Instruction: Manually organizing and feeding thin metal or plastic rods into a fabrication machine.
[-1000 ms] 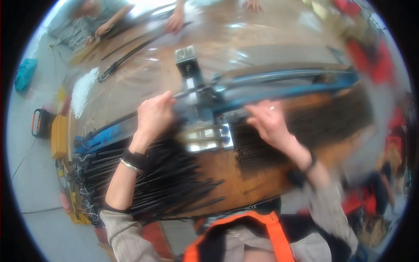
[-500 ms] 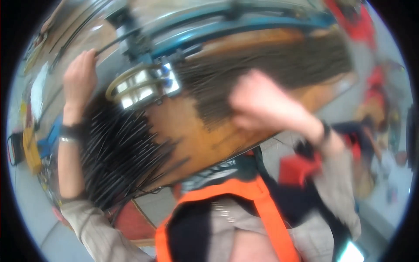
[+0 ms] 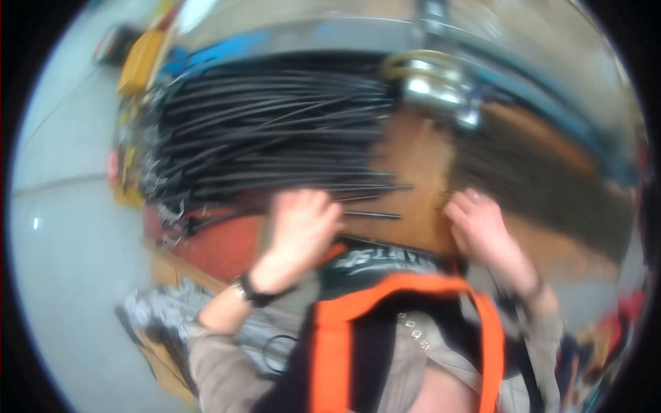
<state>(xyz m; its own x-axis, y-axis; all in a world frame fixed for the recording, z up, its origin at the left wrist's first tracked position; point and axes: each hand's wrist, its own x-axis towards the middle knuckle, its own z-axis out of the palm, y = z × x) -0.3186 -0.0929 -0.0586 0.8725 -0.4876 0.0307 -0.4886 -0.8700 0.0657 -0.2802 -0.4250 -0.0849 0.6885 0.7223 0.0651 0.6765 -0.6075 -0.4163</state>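
Note:
A thick bunch of long black cables point(image 3: 275, 131) lies across the left part of the wooden table point(image 3: 413, 155). At the bunch's near side, my left hand point(image 3: 303, 224) is closed over a black cable point(image 3: 375, 216), whose end sticks out to the right of my fingers. Blur hides the exact grip. My right hand point(image 3: 480, 224) is above the table's near part, fingers curled and pressed together; whatever they hold, if anything, cannot be made out. Beside it on the right spreads a dense layer of thin dark strands point(image 3: 544, 179).
Behind the cables' right ends stands a shiny metal device point(image 3: 430, 89) with a yellowish hose loop. A blue-green rail point(image 3: 544, 89) runs along the back. Yellow parts point(image 3: 144, 62) stand at the far left, and grey cloth point(image 3: 172, 310) lies at the lower left.
The view has swung round to the left. My left hand has left the rod-like handle near the device and come down to the black cables. My right hand has come to the table's near part.

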